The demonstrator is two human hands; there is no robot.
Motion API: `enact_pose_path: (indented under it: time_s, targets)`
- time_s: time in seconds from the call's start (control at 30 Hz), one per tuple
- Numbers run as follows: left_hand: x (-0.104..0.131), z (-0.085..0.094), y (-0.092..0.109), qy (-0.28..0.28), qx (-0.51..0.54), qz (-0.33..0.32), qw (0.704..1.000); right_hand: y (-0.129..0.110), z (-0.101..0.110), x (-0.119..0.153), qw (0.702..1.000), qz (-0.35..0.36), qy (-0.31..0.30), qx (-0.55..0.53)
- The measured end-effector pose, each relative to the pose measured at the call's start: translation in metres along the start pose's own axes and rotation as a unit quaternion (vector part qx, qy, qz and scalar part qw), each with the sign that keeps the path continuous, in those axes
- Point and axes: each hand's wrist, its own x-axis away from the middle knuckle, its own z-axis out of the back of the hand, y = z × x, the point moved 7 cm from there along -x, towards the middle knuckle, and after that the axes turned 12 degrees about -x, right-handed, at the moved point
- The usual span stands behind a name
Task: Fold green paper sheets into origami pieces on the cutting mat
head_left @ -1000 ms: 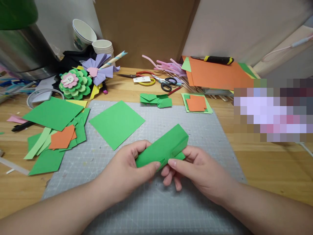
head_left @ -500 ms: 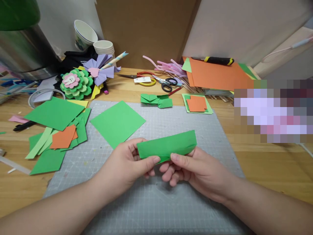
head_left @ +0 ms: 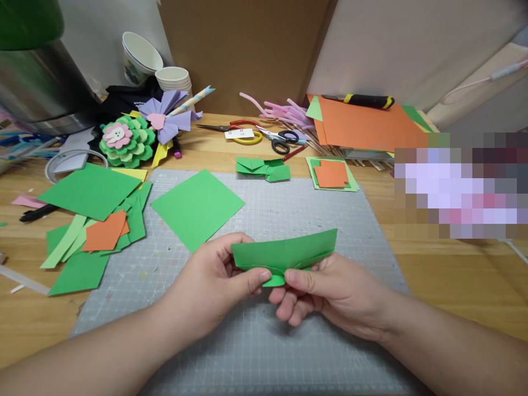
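The head view showed a wooden table (head_left: 447, 280) carrying a gridded grey mat (head_left: 231, 352); on the mat, beyond the left hand (head_left: 223, 275), lay a flat green square (head_left: 198, 206) with no fold to be seen in it, so any work on that sheet looked undone; nearer, held up over the mat, was a creased green paper (head_left: 284, 253), pinched at both sides by the left hand and the right hand (head_left: 330, 286), the thumbs on its near edge with a small gap between them; its long upper panel was bent along the middle and a curved flap stuck out between the thumbs, so its folding seemed only partly done; a flat stack of small squares (head_left: 332, 174) sat at the mat's far edge, apparently unused; left of it rested a folded green piece (head_left: 264, 169), seemingly further along.
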Motion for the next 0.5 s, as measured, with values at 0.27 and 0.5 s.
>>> enact_pose_path:
  time_s: [0.27, 0.5]
  targets:
    - [-0.0006, -0.0007, -0.0003, -0.004, -0.015, 0.018, 1.000, -0.0035, 0.0046, -0.0007, 0.998, 0.046, 0.041, 0.023]
    - [-0.0018, 0.0025, -0.0031, -0.011, -0.028, 0.026, 0.999, -0.0045, -0.0016, 0.0009, 1.000, 0.025, 0.005, 0.004]
